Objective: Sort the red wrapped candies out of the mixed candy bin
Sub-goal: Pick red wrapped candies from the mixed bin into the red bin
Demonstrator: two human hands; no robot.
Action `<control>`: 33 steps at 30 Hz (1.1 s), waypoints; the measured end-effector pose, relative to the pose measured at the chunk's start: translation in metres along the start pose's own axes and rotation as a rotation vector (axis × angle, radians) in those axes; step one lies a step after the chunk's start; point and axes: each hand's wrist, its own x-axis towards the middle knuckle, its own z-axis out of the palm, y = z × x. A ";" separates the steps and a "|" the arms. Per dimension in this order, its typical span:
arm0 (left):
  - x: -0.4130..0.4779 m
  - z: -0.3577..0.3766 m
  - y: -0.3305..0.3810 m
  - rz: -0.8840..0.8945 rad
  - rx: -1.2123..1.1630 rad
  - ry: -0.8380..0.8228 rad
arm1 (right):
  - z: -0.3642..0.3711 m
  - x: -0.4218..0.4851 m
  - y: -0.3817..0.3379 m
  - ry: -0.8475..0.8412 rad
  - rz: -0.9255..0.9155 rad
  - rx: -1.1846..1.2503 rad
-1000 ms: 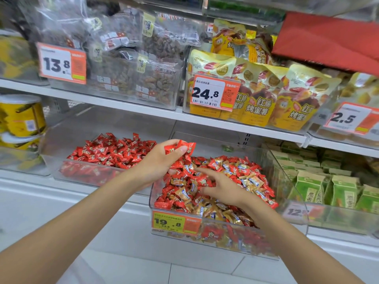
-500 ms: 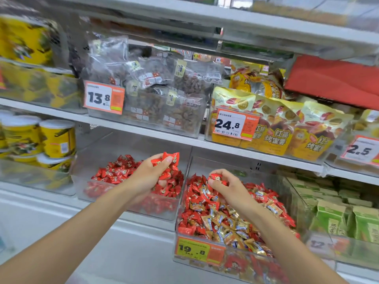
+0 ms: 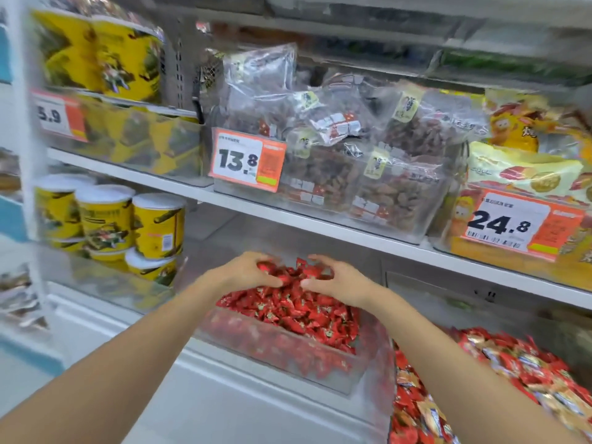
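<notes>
A clear bin (image 3: 275, 350) on the lower shelf holds a pile of red wrapped candies (image 3: 298, 312). Both my hands hover over its far end, close together. My left hand (image 3: 243, 272) has its fingers curled round a few red candies. My right hand (image 3: 339, 282) is curled the same way over red candies. The candies between the two hands are blurred. At the lower right stands the mixed candy bin (image 3: 426, 296), with red and gold wrapped candies (image 3: 499, 373) heaped in it.
Yellow cans (image 3: 157, 225) are stacked left of the red bin. The white shelf (image 3: 320, 222) above carries clear bags of nuts (image 3: 352, 149) behind a 13.8 price tag (image 3: 246, 160), and yellow snack bags behind a 24.8 tag (image 3: 519, 222).
Both hands moved left from the mixed bin to over the red bin, carrying red candies. The view swung left, so the mixed bin now sits at the lower right.
</notes>
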 end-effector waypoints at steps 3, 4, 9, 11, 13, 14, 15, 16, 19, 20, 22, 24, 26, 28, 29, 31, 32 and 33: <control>0.011 0.003 -0.029 -0.080 0.276 -0.010 | -0.004 -0.005 0.006 -0.045 -0.020 -0.135; -0.001 0.005 -0.023 -0.058 0.256 0.016 | -0.008 -0.013 0.010 -0.003 -0.030 -0.138; -0.060 0.045 0.038 0.114 -0.002 0.036 | -0.043 -0.093 0.051 0.209 -0.022 -0.132; -0.071 0.065 0.068 0.179 -0.044 0.015 | -0.060 -0.133 0.075 0.216 0.062 -0.114; -0.076 0.085 0.104 0.243 -0.072 0.008 | -0.078 -0.171 0.100 0.239 0.149 -0.095; -0.078 0.096 0.123 0.283 -0.079 0.005 | -0.087 -0.188 0.112 0.261 0.181 -0.085; -0.080 0.107 0.141 0.320 -0.077 -0.005 | -0.094 -0.205 0.123 0.281 0.209 -0.084; -0.081 0.120 0.158 0.347 -0.072 -0.021 | -0.101 -0.220 0.134 0.299 0.232 -0.078; -0.078 0.161 0.191 0.359 -0.049 -0.155 | -0.114 -0.255 0.159 0.338 0.290 -0.050; -0.075 0.176 0.197 0.355 -0.026 -0.206 | -0.117 -0.262 0.166 0.352 0.310 -0.034; -0.064 0.206 0.206 0.336 0.016 -0.250 | -0.121 -0.271 0.174 0.383 0.338 0.006; -0.046 0.232 0.209 0.283 0.048 -0.236 | -0.124 -0.273 0.182 0.413 0.317 -0.027; -0.029 0.251 0.209 0.253 0.152 -0.233 | -0.123 -0.274 0.187 0.411 0.309 -0.049; -0.014 0.265 0.205 0.248 0.261 -0.260 | -0.120 -0.275 0.191 0.381 0.309 -0.066; -0.008 0.269 0.203 0.265 0.303 -0.251 | -0.118 -0.276 0.193 0.363 0.305 -0.082; -0.006 0.270 0.202 0.286 0.319 -0.150 | -0.119 -0.276 0.194 0.338 0.293 -0.097; -0.007 0.269 0.202 0.285 0.299 -0.091 | -0.120 -0.275 0.195 0.332 0.289 -0.095; -0.009 0.267 0.202 0.288 0.275 -0.060 | -0.120 -0.273 0.195 0.335 0.283 -0.076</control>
